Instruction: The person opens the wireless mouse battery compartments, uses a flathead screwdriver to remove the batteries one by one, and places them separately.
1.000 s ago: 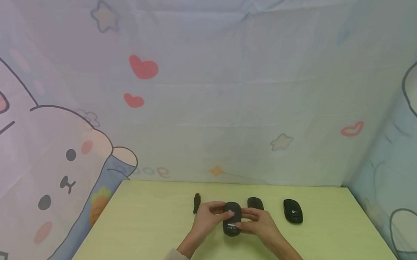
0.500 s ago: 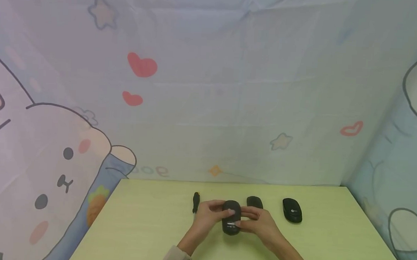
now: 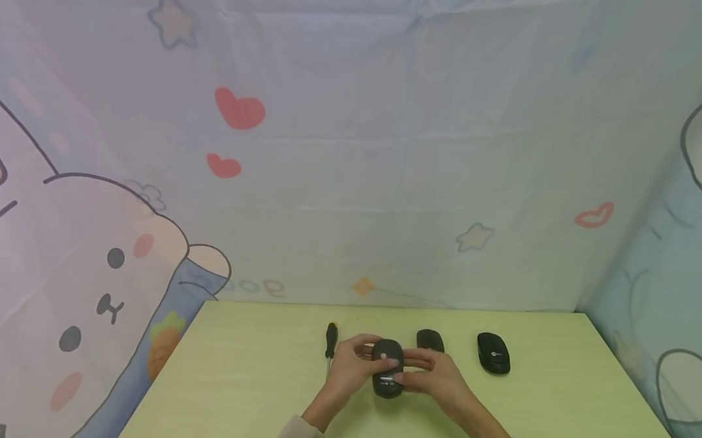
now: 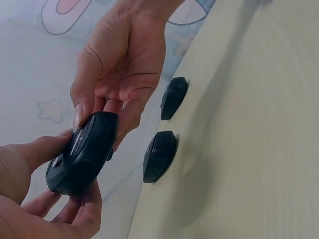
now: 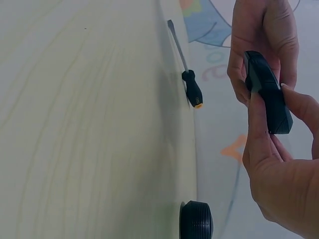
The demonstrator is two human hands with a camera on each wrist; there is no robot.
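Just left of the held mouse (image 3: 386, 375), on the table (image 3: 238, 371), I have the screwdriver (image 3: 331, 339), its handle away from the person and its shaft running back toward them. Between that and the held mouse comes the left hand (image 3: 348, 368), thumb across the mouse's top and fingers bent beneath, pinching it. The held mouse itself is up off the table between both hands, top facing the head camera. On its right the right hand (image 3: 440, 383) pinches likewise, thumb above, fingers under the edge. Behind that hand, to the right of the held mouse, sits a second mouse (image 3: 430, 341), partly covered; farther right lies a third mouse (image 3: 493, 353).

To handle it well, I'd want light, equal pressure from both sides, since the rounded shell could slip, and one hand taking the weight whenever the other changes its hold.

Lettering, left to right: faint backdrop letters (image 3: 275, 287) left of the held mouse, which I can't read surely; a pale bar and tiny marks on the held mouse, too small for me; a small light logo on the third mouse, also illegible.
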